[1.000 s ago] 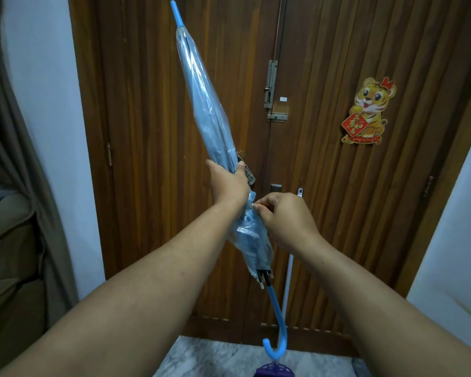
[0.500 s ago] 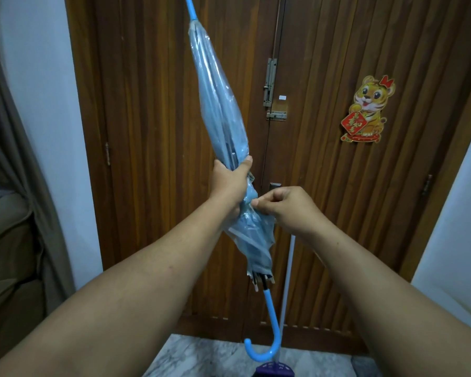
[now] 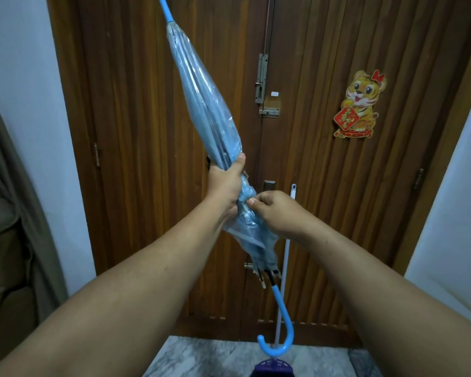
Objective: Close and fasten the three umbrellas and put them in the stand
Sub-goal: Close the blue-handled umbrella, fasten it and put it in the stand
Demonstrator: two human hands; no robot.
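Folded clear blue plastic umbrella [image 3: 201, 104] is being held tilted in front of a brown wooden double door [image 3: 324, 186], tip up toward the left, curved blue hook handle [image 3: 280, 336] hanging low near the marble floor [image 3: 201, 357]. Its gathered canopy is being gripped at mid-length by the left hand [image 3: 225, 183], thumb laid along the plastic. Just below, touching it, the right hand [image 3: 278, 213] is pinching the bunched plastic between curled fingertips. A dark purple perforated stand [image 3: 272, 368] is being glimpsed directly beneath the handle.
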